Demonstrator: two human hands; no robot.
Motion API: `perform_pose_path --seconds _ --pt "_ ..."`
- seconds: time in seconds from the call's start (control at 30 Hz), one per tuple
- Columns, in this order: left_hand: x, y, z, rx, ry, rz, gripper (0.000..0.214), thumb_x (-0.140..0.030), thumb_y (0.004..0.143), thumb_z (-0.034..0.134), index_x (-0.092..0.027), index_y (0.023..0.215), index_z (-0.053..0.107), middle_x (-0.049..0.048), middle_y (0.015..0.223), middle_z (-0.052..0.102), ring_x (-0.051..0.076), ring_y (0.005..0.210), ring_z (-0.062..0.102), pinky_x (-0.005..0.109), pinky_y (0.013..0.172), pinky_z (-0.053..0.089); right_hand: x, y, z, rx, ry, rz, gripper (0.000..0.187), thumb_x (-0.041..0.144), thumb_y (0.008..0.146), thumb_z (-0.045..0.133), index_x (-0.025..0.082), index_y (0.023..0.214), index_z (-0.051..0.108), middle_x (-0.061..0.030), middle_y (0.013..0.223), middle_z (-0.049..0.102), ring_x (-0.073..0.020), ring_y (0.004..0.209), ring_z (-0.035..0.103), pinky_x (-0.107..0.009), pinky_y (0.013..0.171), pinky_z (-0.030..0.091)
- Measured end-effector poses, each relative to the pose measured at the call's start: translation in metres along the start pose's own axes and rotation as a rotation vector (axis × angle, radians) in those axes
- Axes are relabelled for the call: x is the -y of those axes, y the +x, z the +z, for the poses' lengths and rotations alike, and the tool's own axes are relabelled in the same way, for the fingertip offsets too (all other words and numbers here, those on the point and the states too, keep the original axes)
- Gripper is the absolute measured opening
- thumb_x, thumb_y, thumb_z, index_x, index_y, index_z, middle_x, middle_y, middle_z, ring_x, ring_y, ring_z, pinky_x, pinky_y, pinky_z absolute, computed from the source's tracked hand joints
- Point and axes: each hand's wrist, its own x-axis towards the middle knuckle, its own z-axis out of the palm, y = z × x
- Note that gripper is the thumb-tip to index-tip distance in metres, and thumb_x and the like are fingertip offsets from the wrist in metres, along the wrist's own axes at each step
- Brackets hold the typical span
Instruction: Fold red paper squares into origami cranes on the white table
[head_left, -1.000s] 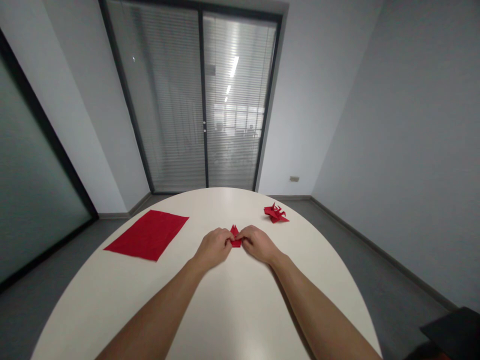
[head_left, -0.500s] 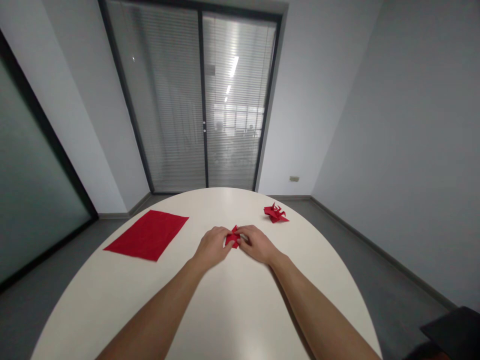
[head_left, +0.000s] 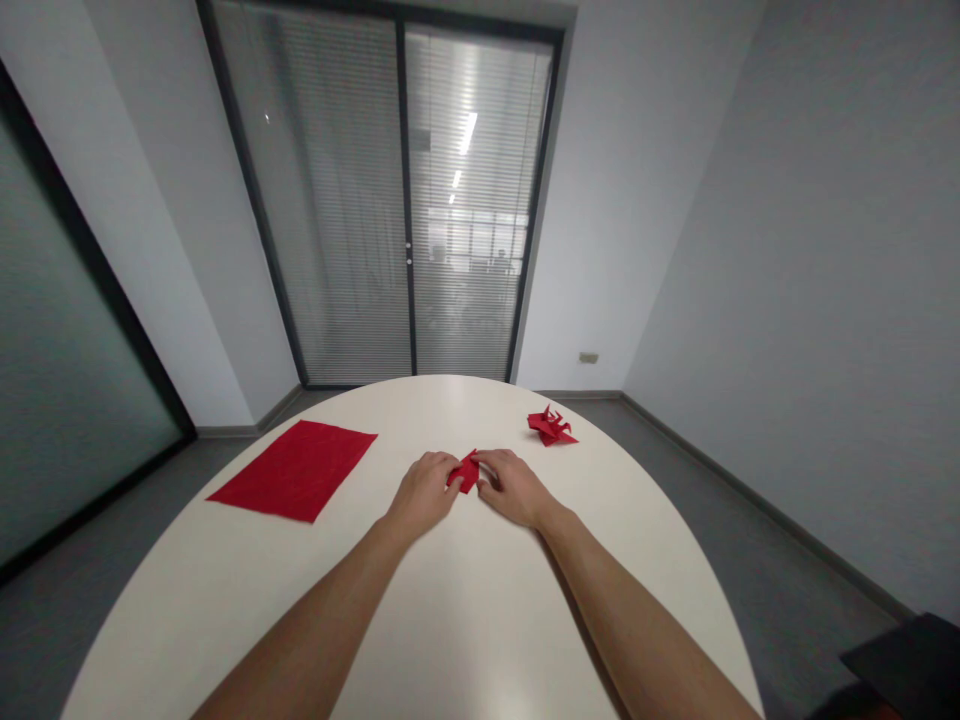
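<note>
A small folded piece of red paper (head_left: 466, 472) sits on the white round table (head_left: 450, 620) between my two hands. My left hand (head_left: 426, 492) pinches its left side with curled fingers. My right hand (head_left: 510, 484) presses its right side, fingers bent over the paper. Most of the piece is hidden under my fingertips.
A stack of flat red paper sheets (head_left: 296, 468) lies at the table's left. Finished red folded paper figures (head_left: 551, 426) rest at the far right of the table. A dark object (head_left: 907, 660) shows at the lower right corner. Glass doors with blinds stand beyond the table.
The red piece has been turned and tilted between my fingers, its flap now leaning left. Both hands have stayed in nearly the same place.
</note>
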Motion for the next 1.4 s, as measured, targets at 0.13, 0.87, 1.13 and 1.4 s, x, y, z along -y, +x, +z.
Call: perform_pose_path --seconds 0.13,0.87,1.13,1.4 --pt "-0.0003 0.0003 0.0002 -0.003 -0.015 -0.01 0.022 -0.02 0.093 0.054 -0.02 0.106 0.072 0.0082 0.108 0.073 0.024 0.102 0.063 0.035 0.093 0.047 0.0002 -0.0007 0.0 -0.002 -0.028 0.035 0.044 0.019 0.084 0.06 0.016 0.128 0.064 -0.0122 0.127 0.069 -0.0287 0.12 0.06 -0.044 0.107 0.045" --pt "0.0023 0.001 0.0032 -0.055 -0.229 -0.011 0.017 -0.016 0.089 0.059 -0.021 0.103 0.066 0.0052 0.106 0.07 0.02 0.098 0.065 0.033 0.091 0.051 -0.0017 -0.0008 0.0001 -0.038 0.021 -0.065 0.036 0.017 0.089 0.06 0.021 0.123 0.068 -0.0116 0.129 0.068 -0.0259 0.122 0.06 -0.044 0.107 0.046" --pt "-0.0021 0.001 -0.0012 -0.025 -0.237 0.005 0.025 -0.011 0.089 0.057 -0.022 0.11 0.065 0.0052 0.11 0.071 0.02 0.101 0.066 0.032 0.092 0.05 0.0006 -0.001 -0.001 -0.032 0.014 -0.044 0.036 0.016 0.087 0.061 0.019 0.122 0.067 -0.0144 0.136 0.062 -0.0265 0.127 0.057 -0.045 0.111 0.044" --pt "-0.0038 -0.0011 -0.0007 -0.01 -0.258 -0.033 0.028 -0.017 0.091 0.056 -0.023 0.118 0.062 0.0054 0.118 0.071 0.019 0.099 0.067 0.031 0.09 0.051 -0.0007 -0.0003 0.0007 -0.044 0.026 -0.055 0.042 0.016 0.085 0.062 0.019 0.128 0.063 -0.0137 0.133 0.065 -0.0269 0.126 0.057 -0.045 0.109 0.044"
